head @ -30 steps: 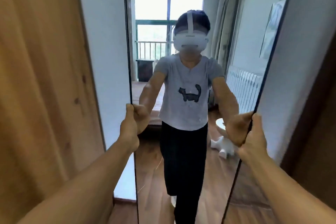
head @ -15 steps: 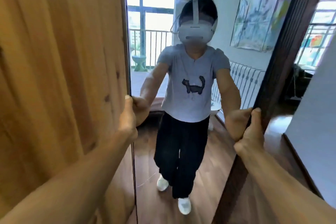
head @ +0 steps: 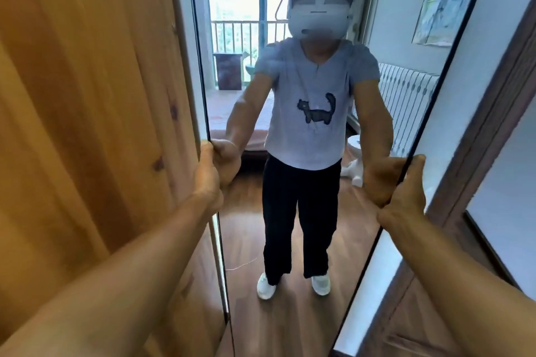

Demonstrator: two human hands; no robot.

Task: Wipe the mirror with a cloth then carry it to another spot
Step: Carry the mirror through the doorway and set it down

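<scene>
Mirror [head: 307, 313] fills centre frame, tall frameless glass pane held upright between wooden panel [head: 87, 124] at 9 o'clock and dark door frame [head: 493, 113] at 3 o'clock. Likely heavy, rigid, fragile, slick edges; grip both long edges mid-height. Left hand [head: 207, 175] clamps left edge, right hand [head: 407, 191] clamps right edge.

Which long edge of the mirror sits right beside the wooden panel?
The mirror's left edge, gripped by the left hand. The light wooden panel runs alongside it; the right edge, held by the right hand, faces the dark door frame instead.
</scene>
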